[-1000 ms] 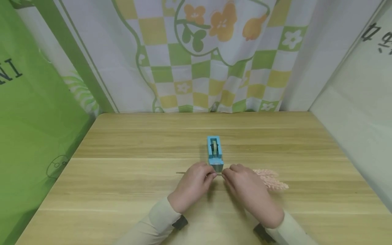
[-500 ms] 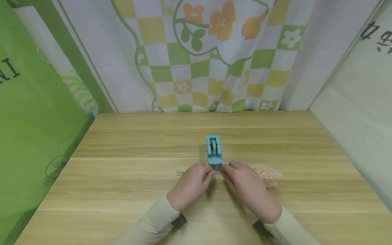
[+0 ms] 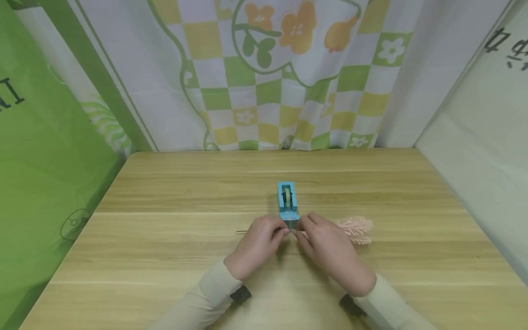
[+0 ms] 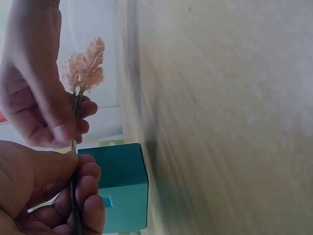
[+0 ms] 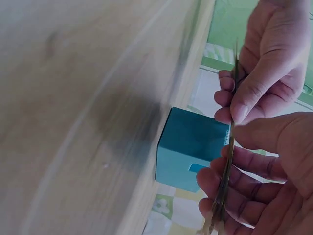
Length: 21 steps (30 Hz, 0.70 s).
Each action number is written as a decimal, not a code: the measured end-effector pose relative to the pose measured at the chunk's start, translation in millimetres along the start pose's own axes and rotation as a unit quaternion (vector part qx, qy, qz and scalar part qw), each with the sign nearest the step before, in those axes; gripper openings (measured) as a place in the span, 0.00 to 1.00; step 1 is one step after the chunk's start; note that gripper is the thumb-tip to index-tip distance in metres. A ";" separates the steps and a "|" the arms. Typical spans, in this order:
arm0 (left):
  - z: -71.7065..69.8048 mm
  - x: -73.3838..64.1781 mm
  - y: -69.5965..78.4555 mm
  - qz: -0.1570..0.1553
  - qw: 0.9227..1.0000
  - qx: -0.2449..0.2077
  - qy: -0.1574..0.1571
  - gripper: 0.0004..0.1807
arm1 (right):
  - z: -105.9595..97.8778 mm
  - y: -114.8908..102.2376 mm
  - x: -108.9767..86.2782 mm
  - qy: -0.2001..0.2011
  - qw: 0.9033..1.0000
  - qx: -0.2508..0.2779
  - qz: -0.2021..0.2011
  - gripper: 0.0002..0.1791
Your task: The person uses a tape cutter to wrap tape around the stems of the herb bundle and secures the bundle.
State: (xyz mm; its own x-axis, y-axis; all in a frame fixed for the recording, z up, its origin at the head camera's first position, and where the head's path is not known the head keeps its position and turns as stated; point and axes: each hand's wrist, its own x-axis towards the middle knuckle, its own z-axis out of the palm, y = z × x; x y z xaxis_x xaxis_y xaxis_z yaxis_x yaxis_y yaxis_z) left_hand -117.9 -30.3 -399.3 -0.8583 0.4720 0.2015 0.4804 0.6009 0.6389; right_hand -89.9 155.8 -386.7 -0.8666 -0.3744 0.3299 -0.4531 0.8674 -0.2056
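Risk assessment: the thin flower stem (image 3: pixel 264 232) is held taut between two pinch points set close together, directly at the cutter end of the teal tape dispenser (image 3: pixel 288 204). In my judgement, uneven pull from either side could bend or snap the stem. Fingertips working this near the serrated edge could also catch on it. The dispenser stands unheld at the centre of the frame, so a sideways tug could shift or tip it.

Left hand (image 3: pixel 256 245): fingers curled, thumb and forefinger pinching the stem just left of the dispenser's near end. The bare stem tip projects to the left of the knuckles.

Right hand (image 3: pixel 330 250): likewise curled, pinching the stem just right of the dispenser. The pink plume head (image 3: pixel 356 228) extends beyond it towards the right of the frame, low over the wooden table (image 3: pixel 165 256).

Whether any tape is on the stem cannot be told. The wrist views confirm both pinches, with the dispenser just behind the fingers.
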 end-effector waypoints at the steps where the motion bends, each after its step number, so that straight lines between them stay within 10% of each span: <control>1: 0.4 0.1 -0.5 0.001 1.000 -0.002 0.000 0.06 | 0.0 -0.6 0.7 -0.001 1.000 0.007 0.003 0.05; 13: 4.0 1.9 -3.2 0.011 1.000 -0.017 0.004 0.05 | 0.4 -8.7 15.0 -0.066 0.985 0.096 0.129 0.13; 21: 4.7 2.2 -4.5 0.010 1.000 -0.020 0.000 0.05 | 5.9 -4.7 20.5 -0.079 0.973 0.171 0.134 0.08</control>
State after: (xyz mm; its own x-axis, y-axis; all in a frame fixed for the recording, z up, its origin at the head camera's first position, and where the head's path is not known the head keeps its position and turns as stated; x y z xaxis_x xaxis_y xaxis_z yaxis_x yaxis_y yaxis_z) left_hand -121.0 -29.0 -405.2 -0.8483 0.4836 0.2158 0.4907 0.5645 0.6638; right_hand -106.7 142.1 -384.4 -0.9722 -0.2196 0.0813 -0.2262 0.7909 -0.5686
